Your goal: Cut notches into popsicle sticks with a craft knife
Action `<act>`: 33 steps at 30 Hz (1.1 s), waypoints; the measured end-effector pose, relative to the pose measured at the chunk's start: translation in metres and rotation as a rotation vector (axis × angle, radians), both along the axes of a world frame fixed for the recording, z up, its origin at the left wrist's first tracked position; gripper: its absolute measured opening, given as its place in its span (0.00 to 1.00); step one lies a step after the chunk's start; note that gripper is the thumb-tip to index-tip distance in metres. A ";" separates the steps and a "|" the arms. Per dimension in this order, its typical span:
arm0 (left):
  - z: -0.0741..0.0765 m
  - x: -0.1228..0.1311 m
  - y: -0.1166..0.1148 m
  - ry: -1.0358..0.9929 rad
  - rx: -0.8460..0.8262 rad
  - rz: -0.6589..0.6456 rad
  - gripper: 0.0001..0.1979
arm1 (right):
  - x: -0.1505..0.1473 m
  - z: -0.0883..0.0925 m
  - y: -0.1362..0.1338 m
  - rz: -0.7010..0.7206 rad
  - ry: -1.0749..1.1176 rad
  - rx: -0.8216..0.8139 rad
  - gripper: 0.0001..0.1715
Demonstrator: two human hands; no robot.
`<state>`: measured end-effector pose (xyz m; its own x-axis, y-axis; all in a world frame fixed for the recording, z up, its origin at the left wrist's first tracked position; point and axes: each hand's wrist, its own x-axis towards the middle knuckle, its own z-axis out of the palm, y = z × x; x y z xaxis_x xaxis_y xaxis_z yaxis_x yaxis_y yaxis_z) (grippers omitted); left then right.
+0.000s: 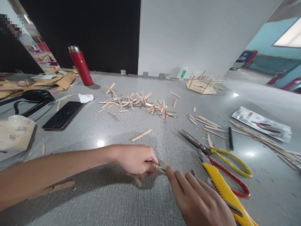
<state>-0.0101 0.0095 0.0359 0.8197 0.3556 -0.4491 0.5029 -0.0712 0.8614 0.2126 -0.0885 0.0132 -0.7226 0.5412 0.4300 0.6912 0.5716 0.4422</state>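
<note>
My left hand (136,160) rests on the grey table (110,201) with its fingers closed round a small piece of wooden craft sticks (162,169). My right hand (199,201) reaches in from the lower right and pinches the same piece at its other end. A stick end (138,181) pokes out under my left hand. Much of the piece is hidden between the fingers.
Yellow-handled scissors (225,157), red-handled pliers (225,179) and a yellow utility knife (223,191) lie right of my hands. Loose sticks (136,103) are scattered behind, with a stick frame (202,83), a red flask (81,66), a phone (63,115) and a plastic packet (261,123).
</note>
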 end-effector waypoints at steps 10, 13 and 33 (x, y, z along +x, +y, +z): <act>0.002 0.000 0.001 -0.015 -0.053 0.010 0.14 | 0.010 0.001 -0.003 0.034 -0.061 0.012 0.22; 0.003 -0.001 0.001 -0.025 -0.041 0.001 0.14 | 0.009 0.001 -0.001 0.038 -0.064 0.013 0.21; 0.001 0.000 0.000 0.003 -0.032 0.007 0.14 | 0.006 0.000 -0.001 0.022 -0.040 -0.025 0.23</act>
<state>-0.0099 0.0093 0.0370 0.8160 0.3466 -0.4626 0.5058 -0.0407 0.8617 0.2186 -0.0891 0.0128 -0.7508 0.5350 0.3874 0.6605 0.5979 0.4542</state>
